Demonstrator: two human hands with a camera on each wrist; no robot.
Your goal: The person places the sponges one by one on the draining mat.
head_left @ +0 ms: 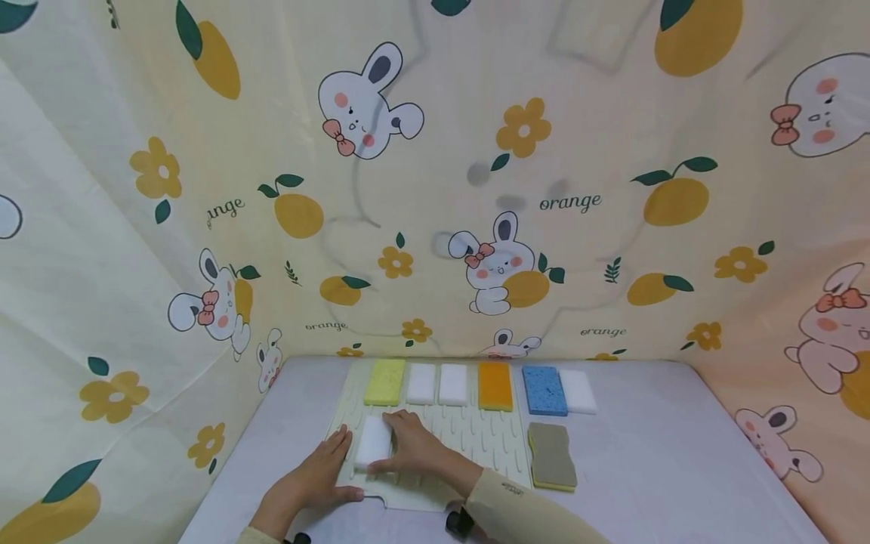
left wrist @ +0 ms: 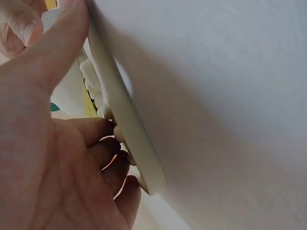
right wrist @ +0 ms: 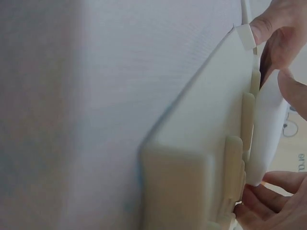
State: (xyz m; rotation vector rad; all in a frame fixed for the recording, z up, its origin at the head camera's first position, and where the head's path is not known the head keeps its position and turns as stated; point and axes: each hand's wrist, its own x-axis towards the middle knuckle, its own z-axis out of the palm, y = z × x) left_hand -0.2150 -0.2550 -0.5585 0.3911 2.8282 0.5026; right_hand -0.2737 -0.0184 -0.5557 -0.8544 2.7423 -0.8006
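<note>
— On the cream ridged mat (head_left: pixel 476 434), near its front-left corner: both hands closed in on one white sponge block (head_left: pixel 373 442).

— Right hand (head_left: pixel 414 446)?

— Laid over the block's right edge, fingers bent along its far side, thumb toward the near end; block gripped. Same seen from the right wrist: fingertips (right wrist: pixel 268 26) at the top of the white block (right wrist: pixel 268 139), more fingers curled below it, block standing against the mat's raised ribs (right wrist: pixel 233 163).

— Left hand (head_left: pixel 316 480)?

— Flat at the mat's left edge, fingers stretched forward just beside the block, thumb on the mat's front rim. From the left wrist: thumb (left wrist: pixel 57 48) pressed along the mat's edge (left wrist: pixel 127 120), fingers loosely bent beneath it. Touching the block or only near it: cannot tell.

— Rest of the mat?

— Along its far edge, left to right: yellow sponge (head_left: pixel 384 381), two white blocks (head_left: pixel 421 384) (head_left: pixel 453 384), orange sponge (head_left: pixel 495 385).

— And off the mat?

— Just right of its far corner, blue sponge (head_left: pixel 544 391) with another white block (head_left: pixel 578 391) touching its right side. Nearer, beside the mat's right edge, grey-and-yellow scouring sponge (head_left: pixel 552 455) with wavy sides. All on a pale lilac tabletop (head_left: pixel 680 453), backed by a cloth printed with rabbits and oranges (head_left: pixel 503 264).
</note>
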